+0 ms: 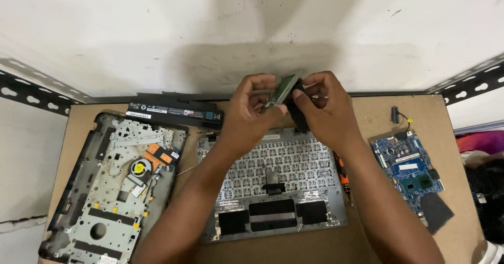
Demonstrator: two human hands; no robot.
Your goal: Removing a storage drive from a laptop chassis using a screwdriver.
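Observation:
My left hand (247,111) and my right hand (323,109) are raised together over the back of the table. Between the fingertips of both sits a small green circuit card (283,89), held edge-on and tilted. A dark piece (299,114) hangs under my right fingers; its kind is unclear. Below my hands lies an upturned laptop keyboard panel (278,190), silver with its metal backing up and black pads along its near edge.
A laptop bottom case (100,190) with a fan and copper heat pipe lies at the left. A long black battery (176,111) lies behind it. A blue motherboard (409,169) rests at the right, a screwdriver (342,177) beside the keyboard panel. Metal shelf rails flank the table.

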